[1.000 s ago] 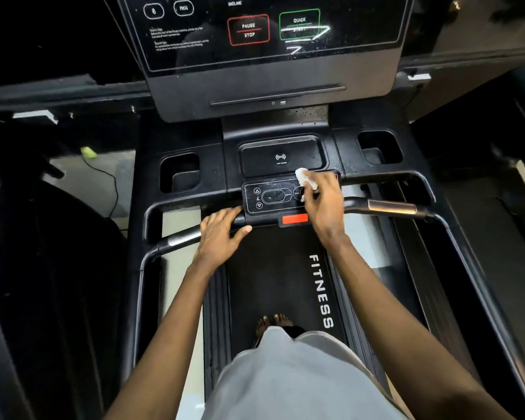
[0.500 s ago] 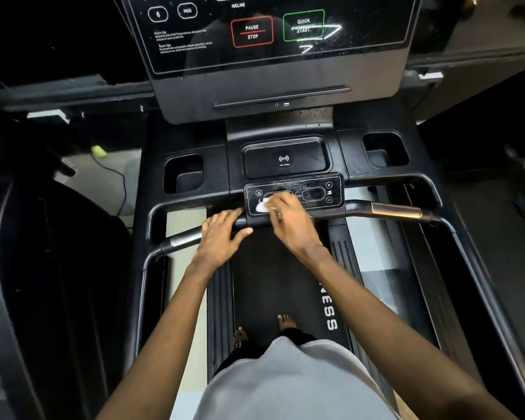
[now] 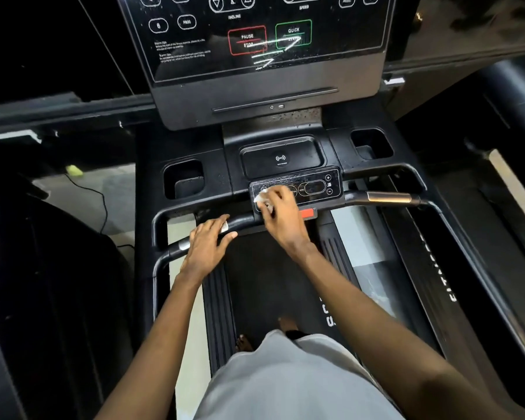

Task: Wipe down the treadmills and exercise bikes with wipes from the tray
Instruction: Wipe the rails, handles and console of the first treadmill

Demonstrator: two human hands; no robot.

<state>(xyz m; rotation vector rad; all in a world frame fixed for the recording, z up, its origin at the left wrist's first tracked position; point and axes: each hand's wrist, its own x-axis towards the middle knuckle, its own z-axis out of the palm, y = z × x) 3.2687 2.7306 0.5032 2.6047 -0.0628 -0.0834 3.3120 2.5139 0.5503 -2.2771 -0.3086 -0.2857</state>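
I stand on a black treadmill, its belt point(image 3: 267, 277) under my bare feet. My right hand point(image 3: 281, 213) holds a small white wipe point(image 3: 260, 197) and presses it on the left end of the small button panel point(image 3: 312, 186) above the front handlebar. Wet streaks show on that panel. My left hand point(image 3: 208, 245) rests on the left part of the handlebar point(image 3: 243, 221), fingers laid over it. The big console screen point(image 3: 255, 37) with the PAUSE/STOP and QUICK START buttons rises behind, streaked with glare.
A charging pad point(image 3: 282, 159) sits behind the panel, with cup holders at left point(image 3: 184, 181) and right point(image 3: 372, 144). A red safety key point(image 3: 307, 213) sits below the panel. Dark machines flank both sides; a cable point(image 3: 100, 195) and a yellow-green object point(image 3: 73, 170) lie on the floor at left.
My right hand slid the wipe from the panel's right side across to its left end. My left hand stayed on the handlebar. The view tilted up slightly.
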